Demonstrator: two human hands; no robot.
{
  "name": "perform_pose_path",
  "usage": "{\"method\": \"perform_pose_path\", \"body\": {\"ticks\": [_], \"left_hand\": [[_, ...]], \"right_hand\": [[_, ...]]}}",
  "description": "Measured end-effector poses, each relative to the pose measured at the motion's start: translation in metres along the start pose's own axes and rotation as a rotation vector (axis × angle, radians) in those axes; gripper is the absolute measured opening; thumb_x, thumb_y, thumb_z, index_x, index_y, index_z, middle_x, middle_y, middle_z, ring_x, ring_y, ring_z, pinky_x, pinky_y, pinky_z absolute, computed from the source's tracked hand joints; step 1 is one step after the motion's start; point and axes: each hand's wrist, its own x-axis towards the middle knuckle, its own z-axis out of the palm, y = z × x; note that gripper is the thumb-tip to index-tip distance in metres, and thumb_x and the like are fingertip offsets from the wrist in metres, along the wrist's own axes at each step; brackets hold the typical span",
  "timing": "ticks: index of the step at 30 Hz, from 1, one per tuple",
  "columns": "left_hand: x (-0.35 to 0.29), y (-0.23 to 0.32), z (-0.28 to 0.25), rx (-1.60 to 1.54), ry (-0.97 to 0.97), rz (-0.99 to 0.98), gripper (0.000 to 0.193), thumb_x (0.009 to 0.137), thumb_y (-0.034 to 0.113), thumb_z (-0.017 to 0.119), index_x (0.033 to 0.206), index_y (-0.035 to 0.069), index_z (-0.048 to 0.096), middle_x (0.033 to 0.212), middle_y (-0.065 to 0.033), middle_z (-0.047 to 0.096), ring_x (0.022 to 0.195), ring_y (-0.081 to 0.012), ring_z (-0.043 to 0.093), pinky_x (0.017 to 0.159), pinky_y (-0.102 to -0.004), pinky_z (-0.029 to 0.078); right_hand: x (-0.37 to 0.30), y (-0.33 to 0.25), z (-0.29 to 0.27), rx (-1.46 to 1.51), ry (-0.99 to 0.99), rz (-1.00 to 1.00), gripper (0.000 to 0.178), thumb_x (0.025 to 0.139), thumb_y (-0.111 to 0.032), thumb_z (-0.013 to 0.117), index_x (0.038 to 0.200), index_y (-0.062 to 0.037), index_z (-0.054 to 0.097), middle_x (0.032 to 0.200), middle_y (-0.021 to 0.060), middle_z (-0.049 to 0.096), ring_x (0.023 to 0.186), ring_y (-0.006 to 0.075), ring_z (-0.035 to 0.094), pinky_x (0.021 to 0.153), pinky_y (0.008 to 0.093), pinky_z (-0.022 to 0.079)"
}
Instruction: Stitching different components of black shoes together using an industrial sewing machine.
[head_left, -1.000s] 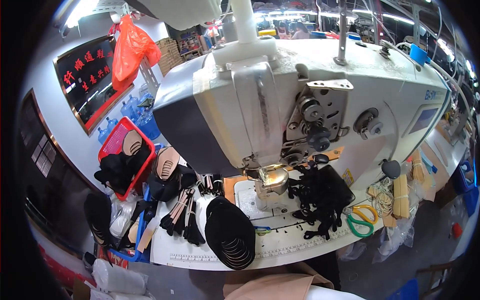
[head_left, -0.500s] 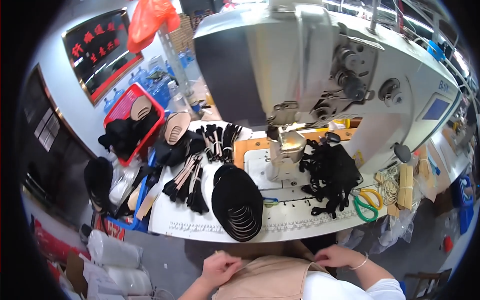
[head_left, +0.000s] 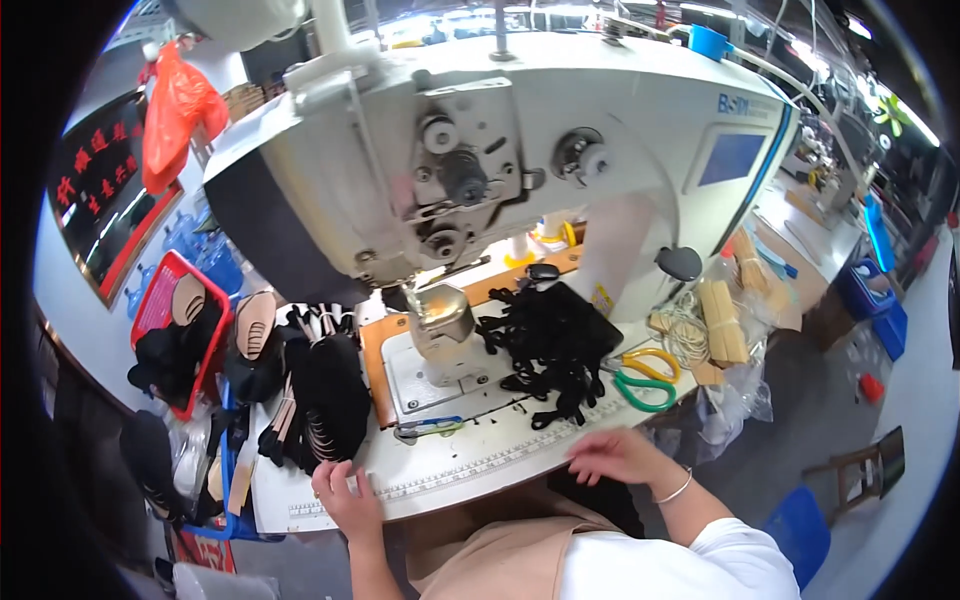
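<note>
Near the table's front left, my left hand (head_left: 348,500) has its fingers apart, at the lower end of a black, slotted fabric piece that looks like a shoe upper (head_left: 335,405). Whether the fingertips touch it I cannot tell. Bundles of black and beige strips (head_left: 278,425) lie partly under that piece. My right hand (head_left: 622,457) hovers at the front edge, empty, its fingers loosely spread. Beyond it lies a tangled heap of black straps (head_left: 550,345). Green-and-yellow-handled scissors (head_left: 648,382) rest right of the heap. Small thread snips (head_left: 430,428) lie before the needle plate.
A large white sewing machine (head_left: 350,170) towers over the white table (head_left: 480,470). At left, a red basket (head_left: 165,275) holds black and beige pieces, beside a blue crate (head_left: 235,520). Coiled cord (head_left: 680,330) and tan bundled strips (head_left: 722,325) sit at right.
My view has swung to the right. Both hands have risen from my lap to the table edge. The black slotted piece has shifted left over the strip bundles, uncovering the snips.
</note>
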Motion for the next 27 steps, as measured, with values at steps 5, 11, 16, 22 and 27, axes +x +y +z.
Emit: {"method": "perform_pose_path", "body": {"ticks": [5, 11, 16, 22, 27], "left_hand": [[0.006, 0.0, 0.006, 0.037, 0.011, -0.002, 0.03, 0.068, -0.002, 0.065, 0.095, 0.001, 0.051, 0.1, -0.0155, 0.05, 0.098, -0.0331, 0.048, 0.086, -0.0385, 0.038], [0.012, -0.003, 0.002, 0.085, -0.02, -0.084, 0.03, 0.069, 0.0, 0.064, 0.096, 0.001, 0.05, 0.101, -0.0156, 0.051, 0.096, -0.034, 0.049, 0.082, -0.0397, 0.04], [0.009, -0.006, 0.001, 0.046, -0.01, -0.094, 0.03, 0.069, 0.0, 0.065, 0.095, 0.001, 0.049, 0.098, -0.0149, 0.051, 0.092, -0.0331, 0.049, 0.079, -0.04, 0.04], [0.005, -0.015, 0.004, 0.028, -0.029, -0.139, 0.028, 0.069, -0.002, 0.065, 0.092, 0.001, 0.049, 0.092, -0.0136, 0.051, 0.085, -0.0291, 0.05, 0.072, -0.0338, 0.041], [0.01, -0.008, 0.001, 0.029, -0.081, -0.128, 0.021, 0.069, -0.002, 0.064, 0.086, 0.001, 0.052, 0.091, -0.013, 0.054, 0.091, -0.0312, 0.05, 0.076, -0.0385, 0.041]], "right_hand": [[0.01, 0.001, -0.02, -0.232, 0.562, -0.442, 0.007, 0.08, -0.004, 0.062, 0.087, -0.0017, 0.063, 0.075, 0.004, 0.062, 0.059, 0.0095, 0.055, 0.054, 0.0214, 0.045], [0.075, -0.029, -0.015, -0.919, 0.588, -0.799, 0.021, 0.071, -0.004, 0.066, 0.092, -0.0052, 0.063, 0.082, 0.0079, 0.061, 0.074, 0.0226, 0.055, 0.068, 0.03, 0.047], [0.108, -0.034, -0.015, -1.218, 0.419, -0.663, 0.032, 0.068, -0.006, 0.068, 0.099, -0.0057, 0.062, 0.081, 0.0071, 0.06, 0.075, 0.0221, 0.056, 0.067, 0.0316, 0.046], [0.108, -0.062, -0.028, -0.113, 0.465, -0.467, 0.018, 0.076, -0.011, 0.067, 0.093, -0.0042, 0.061, 0.077, 0.0023, 0.058, 0.058, 0.0093, 0.054, 0.052, 0.0207, 0.045], [0.095, -0.062, -0.017, 0.767, 0.224, -0.193, 0.012, 0.086, -0.015, 0.058, 0.086, -0.0034, 0.055, 0.079, 0.0033, 0.06, 0.072, 0.0119, 0.062, 0.061, 0.021, 0.052]]}}
